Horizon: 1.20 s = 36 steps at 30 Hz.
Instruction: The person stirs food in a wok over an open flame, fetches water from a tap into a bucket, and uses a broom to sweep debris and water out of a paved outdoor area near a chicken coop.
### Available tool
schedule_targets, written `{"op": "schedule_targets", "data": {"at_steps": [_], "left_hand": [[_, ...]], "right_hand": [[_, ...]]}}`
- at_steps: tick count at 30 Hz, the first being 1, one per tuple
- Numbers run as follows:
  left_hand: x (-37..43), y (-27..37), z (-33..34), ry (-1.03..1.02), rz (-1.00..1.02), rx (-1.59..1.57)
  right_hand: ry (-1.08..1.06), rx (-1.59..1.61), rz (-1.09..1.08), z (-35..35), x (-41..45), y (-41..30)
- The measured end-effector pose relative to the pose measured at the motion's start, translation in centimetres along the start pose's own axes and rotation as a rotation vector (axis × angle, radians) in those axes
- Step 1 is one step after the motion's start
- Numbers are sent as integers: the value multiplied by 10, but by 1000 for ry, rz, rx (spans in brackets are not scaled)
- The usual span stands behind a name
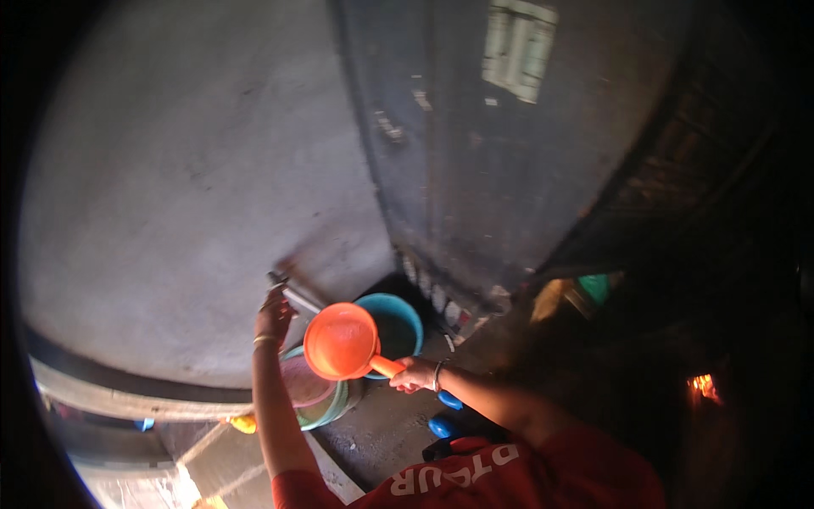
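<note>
My right hand [412, 374] grips the handle of an orange plastic dipper [341, 340]. The dipper's bowl faces up toward me, and its contents are hard to make out. Up at the grey wall, the fingers of my left hand [275, 313] are at a tap [277, 280], partly covering it. A pale pipe or spout [302, 299] slants from there toward the dipper's rim. Behind and below the dipper stands a teal plastic bucket [416, 334]. A green tub [331, 412] sits lower left with a pink basin or sieve [305, 380] in it, partly hidden by the dipper and my left arm.
A dark door or panel [458, 165] meets the plastered wall [191, 191] in a corner. Blue footwear [443, 427] shows on the dark floor [381, 439]. Fire [704, 385] glows at far right. A green object [594, 287] lies in shadow, and a yellow item [243, 424] at left.
</note>
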<state>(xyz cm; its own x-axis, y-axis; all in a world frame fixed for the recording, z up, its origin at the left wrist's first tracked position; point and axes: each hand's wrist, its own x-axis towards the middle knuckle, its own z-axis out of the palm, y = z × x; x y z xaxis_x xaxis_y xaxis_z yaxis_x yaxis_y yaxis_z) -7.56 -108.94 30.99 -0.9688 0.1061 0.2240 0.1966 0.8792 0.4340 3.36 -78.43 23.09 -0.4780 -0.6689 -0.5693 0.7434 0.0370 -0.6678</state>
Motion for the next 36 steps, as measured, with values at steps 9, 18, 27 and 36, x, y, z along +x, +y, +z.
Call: {"op": "schedule_targets", "data": {"at_steps": [9,18,27,36], "left_hand": [[-60,51,51,408,-24,-137],[-232,121,261,-820,-435,-309],[-247,414,373,-1632,-78,-500],[-268,660,410,-1748,-632,-1111]], "right_hand": [[7,-14,9,-75,-135,111],[192,-44,157,-148,-272,220],[302,367,-32,-211,-426,292],[827,388,-355,-217,-541,244]]}}
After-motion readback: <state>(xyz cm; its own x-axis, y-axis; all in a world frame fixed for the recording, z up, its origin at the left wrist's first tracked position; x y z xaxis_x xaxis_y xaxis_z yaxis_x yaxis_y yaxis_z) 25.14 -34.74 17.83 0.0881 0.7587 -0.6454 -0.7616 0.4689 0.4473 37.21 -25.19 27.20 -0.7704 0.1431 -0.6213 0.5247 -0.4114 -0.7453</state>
